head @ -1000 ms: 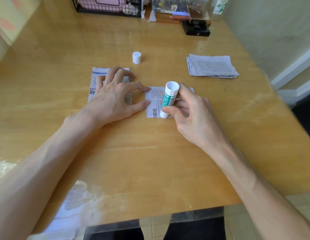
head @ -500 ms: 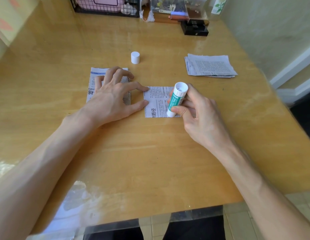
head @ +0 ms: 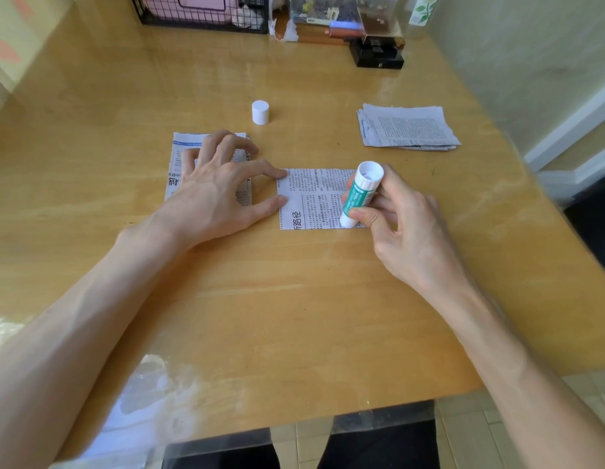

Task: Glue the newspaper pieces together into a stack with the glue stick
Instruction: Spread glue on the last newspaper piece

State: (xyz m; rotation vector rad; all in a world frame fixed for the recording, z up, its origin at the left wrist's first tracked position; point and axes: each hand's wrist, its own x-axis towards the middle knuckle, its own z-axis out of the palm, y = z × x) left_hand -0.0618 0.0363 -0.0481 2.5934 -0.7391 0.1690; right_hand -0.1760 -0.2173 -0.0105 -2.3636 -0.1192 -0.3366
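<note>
light: bright, soft | glare: table [head: 294,79] sheen | edges: warped, blurred

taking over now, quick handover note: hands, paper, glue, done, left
Left hand open: thumb and forefinger press the left edge of the centre newspaper piece; other fingers rest on the left newspaper piece, likely the stack.
Right hand grips the green-and-white glue stick, tip down on the centre piece's lower right.
The white round cap stands behind; loose newspaper pile at far right.
Done: cap off, gluing under way.
Left: finish gluing, stack this piece, then the pile.
</note>
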